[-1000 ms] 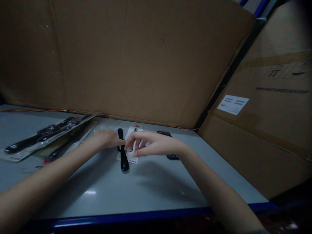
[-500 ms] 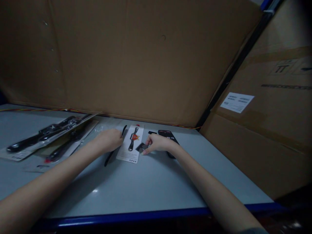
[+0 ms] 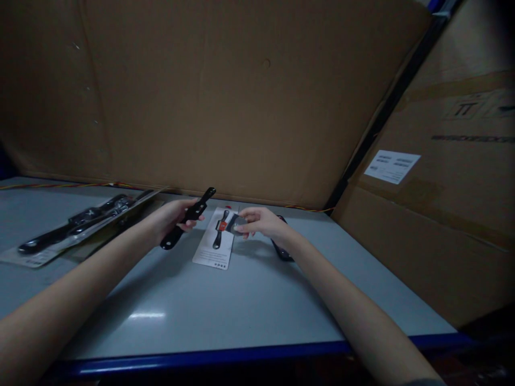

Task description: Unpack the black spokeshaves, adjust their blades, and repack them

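Observation:
In the head view my left hand (image 3: 173,215) is closed around the middle of a black spokeshave (image 3: 195,211). The spokeshave is raised over the table and slants up to the right, both handles showing. My right hand (image 3: 261,221) pinches small flat dark-grey metal pieces (image 3: 237,225), which look like the spokeshave's blade parts; how many there are I cannot tell. These are held above the right side of a white printed card (image 3: 212,256) with a spokeshave pictured on it. The card lies flat between my hands.
Several packaged black spokeshaves (image 3: 60,230) lie at the left of the grey table (image 3: 225,316). A black phone (image 3: 283,254) lies partly hidden behind my right wrist. Cardboard walls (image 3: 225,107) rise at the back and right. A blue edge (image 3: 209,357) runs along the table's front.
My left hand has lifted and turned the spokeshave, so its body now shows. My right hand has moved up slightly with the grey metal pieces, over the card's edge.

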The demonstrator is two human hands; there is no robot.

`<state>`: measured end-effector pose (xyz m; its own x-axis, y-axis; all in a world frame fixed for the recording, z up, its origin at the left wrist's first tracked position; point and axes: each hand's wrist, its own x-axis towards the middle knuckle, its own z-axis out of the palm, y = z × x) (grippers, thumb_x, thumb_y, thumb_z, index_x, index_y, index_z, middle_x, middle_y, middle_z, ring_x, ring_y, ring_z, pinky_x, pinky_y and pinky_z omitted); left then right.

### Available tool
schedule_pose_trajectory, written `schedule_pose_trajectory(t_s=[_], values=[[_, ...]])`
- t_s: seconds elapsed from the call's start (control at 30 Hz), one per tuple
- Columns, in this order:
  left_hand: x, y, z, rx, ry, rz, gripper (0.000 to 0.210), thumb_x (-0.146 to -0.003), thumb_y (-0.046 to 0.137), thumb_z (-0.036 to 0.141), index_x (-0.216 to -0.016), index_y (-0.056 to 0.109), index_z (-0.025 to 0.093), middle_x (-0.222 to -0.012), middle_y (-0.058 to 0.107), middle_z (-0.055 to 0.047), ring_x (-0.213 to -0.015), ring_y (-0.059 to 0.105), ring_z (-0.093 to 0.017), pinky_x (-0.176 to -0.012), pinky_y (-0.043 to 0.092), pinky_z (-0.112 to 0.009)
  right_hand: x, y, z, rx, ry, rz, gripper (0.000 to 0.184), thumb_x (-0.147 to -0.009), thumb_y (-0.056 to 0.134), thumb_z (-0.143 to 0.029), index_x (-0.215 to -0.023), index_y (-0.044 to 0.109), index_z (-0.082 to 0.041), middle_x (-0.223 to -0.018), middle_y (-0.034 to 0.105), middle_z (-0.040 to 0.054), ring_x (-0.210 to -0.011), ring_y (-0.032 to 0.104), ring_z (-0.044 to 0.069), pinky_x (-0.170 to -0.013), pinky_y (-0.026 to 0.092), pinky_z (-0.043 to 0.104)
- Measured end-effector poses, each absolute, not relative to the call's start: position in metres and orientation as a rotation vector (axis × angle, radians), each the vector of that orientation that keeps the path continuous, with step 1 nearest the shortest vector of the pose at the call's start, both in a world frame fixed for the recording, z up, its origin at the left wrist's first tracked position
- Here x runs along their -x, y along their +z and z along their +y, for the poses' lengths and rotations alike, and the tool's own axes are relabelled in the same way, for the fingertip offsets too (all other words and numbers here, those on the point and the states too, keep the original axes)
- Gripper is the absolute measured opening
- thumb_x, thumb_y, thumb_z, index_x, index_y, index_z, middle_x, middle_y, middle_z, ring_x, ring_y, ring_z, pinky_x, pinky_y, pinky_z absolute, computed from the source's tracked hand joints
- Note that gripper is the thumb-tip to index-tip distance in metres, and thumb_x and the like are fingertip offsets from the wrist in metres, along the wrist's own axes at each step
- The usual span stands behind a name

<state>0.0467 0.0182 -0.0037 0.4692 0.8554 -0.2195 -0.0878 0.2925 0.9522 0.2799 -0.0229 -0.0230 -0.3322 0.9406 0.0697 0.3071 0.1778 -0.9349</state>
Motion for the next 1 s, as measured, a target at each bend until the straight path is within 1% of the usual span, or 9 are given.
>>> schedule_pose_trajectory(t_s=[0.07,0.2,0.27,0.33,0.43,0.57,0.67,0.77,1.0], values=[[-0.046,-0.002,0.018,-1.031,0.693,0.818,0.011,-0.083,0.045,0.022,-0.083,0.050,0.013,-0.061,0.056,-0.005,-0.034,0.038,-0.004,-0.027,0.022,-0.012,-0.279,-0.021,-0.023,1.153,1.108,-1.710,0.032,-0.060,0.071,-0.033,-0.087,0.062,-0.019,-0.069,0.063,0.0016,-0.055,0.056,0.011,-0.048,0.036,0.024],[-0.051,0.001,0.007,-0.935,0.736,0.742,0.023,-0.082,0.049,0.021,-0.103,0.052,0.014,-0.076,0.060,-0.009,-0.047,0.050,-0.007,-0.036,0.037,-0.014,-0.274,-0.021,-0.024,1.082,1.059,-1.625,0.031,-0.062,0.071,-0.032,-0.089,0.061,-0.019,-0.072,0.063,0.0022,-0.057,0.056,0.011,-0.051,0.037,0.024],[-0.055,0.001,0.000,-0.893,0.790,0.708,0.028,-0.084,0.047,0.022,-0.112,0.051,0.017,-0.077,0.059,-0.008,-0.052,0.053,-0.008,-0.039,0.041,-0.015,-0.271,-0.021,-0.026,1.069,1.044,-1.602,0.030,-0.063,0.070,-0.031,-0.089,0.061,-0.020,-0.076,0.064,0.0026,-0.059,0.056,0.011,-0.053,0.038,0.025],[-0.058,-0.001,-0.003,-0.899,0.868,0.698,0.032,-0.082,0.048,0.014,-0.114,0.052,0.019,-0.072,0.057,-0.004,-0.051,0.052,-0.007,-0.040,0.041,-0.013,-0.267,-0.020,-0.029,1.052,1.056,-1.601,0.029,-0.063,0.070,-0.030,-0.089,0.061,-0.020,-0.080,0.065,0.0030,-0.060,0.056,0.011,-0.056,0.040,0.026],[-0.061,-0.005,-0.003,-0.960,0.968,0.756,0.028,-0.078,0.050,0.003,-0.103,0.057,0.014,-0.066,0.055,-0.002,-0.051,0.052,-0.005,-0.045,0.044,-0.012,-0.261,-0.020,-0.033,1.026,1.104,-1.607,0.026,-0.065,0.068,-0.029,-0.089,0.062,-0.020,-0.080,0.064,0.0030,-0.060,0.055,0.011,-0.058,0.041,0.026],[-0.063,-0.011,-0.002,-1.017,0.971,0.836,0.009,-0.078,0.053,0.006,-0.081,0.060,0.011,-0.062,0.057,-0.002,-0.052,0.055,-0.006,-0.051,0.049,-0.014,-0.252,-0.019,-0.039,0.972,1.143,-1.576,0.028,-0.066,0.067,-0.026,-0.093,0.061,-0.019,-0.077,0.062,0.0017,-0.060,0.053,0.010,-0.058,0.043,0.026],[-0.066,-0.016,-0.006,-1.063,0.902,0.774,0.011,-0.075,0.056,0.005,-0.083,0.059,0.011,-0.070,0.061,-0.004,-0.056,0.058,-0.008,-0.055,0.051,-0.016,-0.247,-0.018,-0.042,0.931,1.120,-1.535,0.033,-0.067,0.065,-0.025,-0.099,0.057,-0.021,-0.069,0.057,-0.0025,-0.059,0.052,0.010,-0.058,0.044,0.025],[-0.070,-0.020,-0.010,-1.035,0.836,0.759,0.015,-0.074,0.053,0.000,-0.085,0.057,0.009,-0.079,0.063,-0.008,-0.065,0.062,-0.012,-0.063,0.053,-0.020,-0.245,-0.019,-0.042,0.945,1.062,-1.515,0.031,-0.069,0.062,-0.025,-0.099,0.053,-0.021,-0.060,0.051,-0.0055,-0.053,0.048,0.009,-0.053,0.042,0.023],[-0.076,-0.026,-0.013,-0.909,0.819,0.755,0.020,-0.077,0.043,-0.002,-0.094,0.054,0.003,-0.079,0.063,-0.012,-0.070,0.063,-0.014,-0.070,0.053,-0.024,-0.247,-0.018,-0.040,0.987,0.930,-1.447,0.025,-0.068,0.059,-0.021,-0.091,0.049,-0.019,-0.054,0.048,-0.0070,-0.049,0.045,0.008,-0.047,0.040,0.021]])
